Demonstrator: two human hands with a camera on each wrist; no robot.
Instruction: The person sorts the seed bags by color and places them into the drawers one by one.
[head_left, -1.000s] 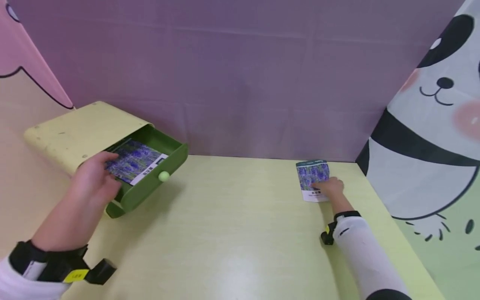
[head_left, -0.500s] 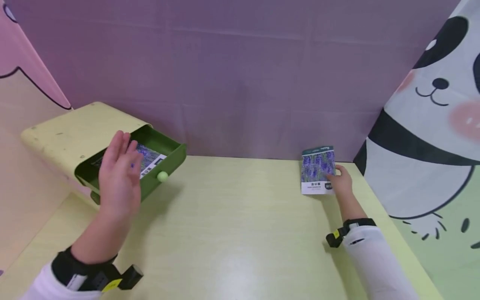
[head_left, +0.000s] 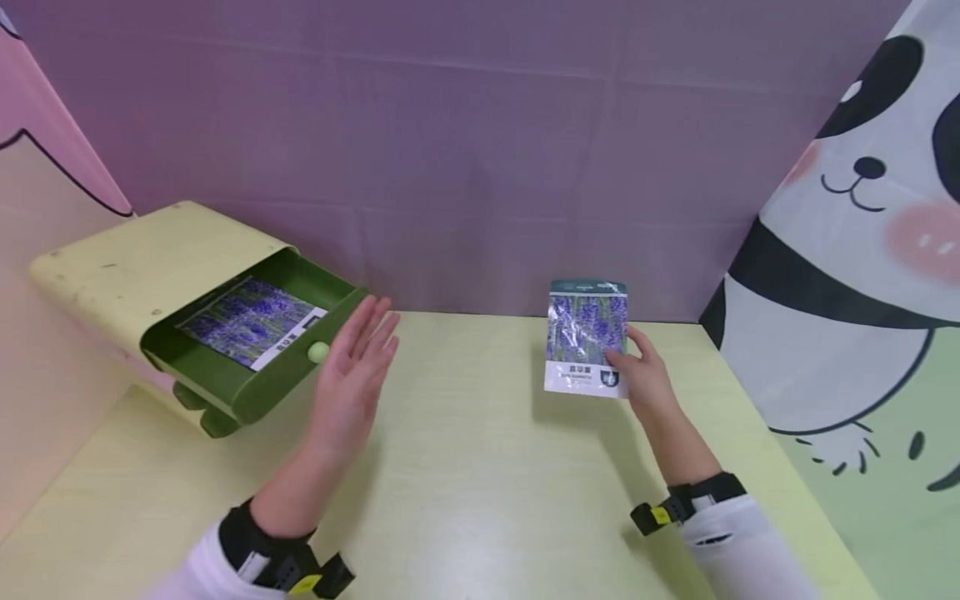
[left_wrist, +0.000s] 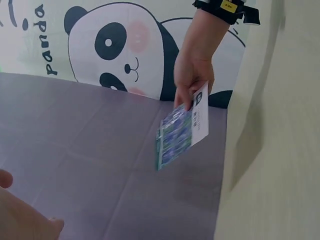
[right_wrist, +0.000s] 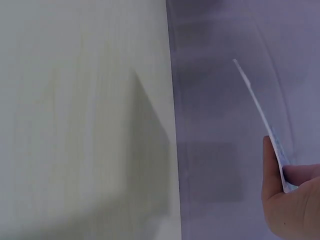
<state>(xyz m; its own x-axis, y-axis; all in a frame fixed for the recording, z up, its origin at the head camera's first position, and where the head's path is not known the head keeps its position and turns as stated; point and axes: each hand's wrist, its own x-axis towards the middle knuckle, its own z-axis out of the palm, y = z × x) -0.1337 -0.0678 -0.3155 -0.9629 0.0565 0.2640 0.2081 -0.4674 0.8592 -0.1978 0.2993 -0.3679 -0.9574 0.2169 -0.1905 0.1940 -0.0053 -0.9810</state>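
My right hand (head_left: pixel 651 375) pinches a flat seed packet (head_left: pixel 585 329) by its lower right edge, thumb on the printed face. Purple flowers cover the packet's front, with a white band below and a dark green strip on top. In the right wrist view the packet (right_wrist: pixel 257 107) appears almost edge-on, raised off the table. My left hand (head_left: pixel 348 383) holds nothing, its fingers straight, just right of a green drawer (head_left: pixel 281 387) and its pale knob (head_left: pixel 318 352). A matching packet (head_left: pixel 251 321) lies flat in that pulled-out drawer.
The drawer belongs to a cream cabinet (head_left: pixel 165 250) at the left back of the light wooden table (head_left: pixel 465 467). A purple cloth backdrop (head_left: pixel 465 167) rises behind the table's back edge. A panda-printed panel (head_left: pixel 840 275) stands along the right side.
My right hand has lifted the packet off the table and brought it leftward and nearer. My left hand has come out of the drawer and moved right, leaving a packet inside.
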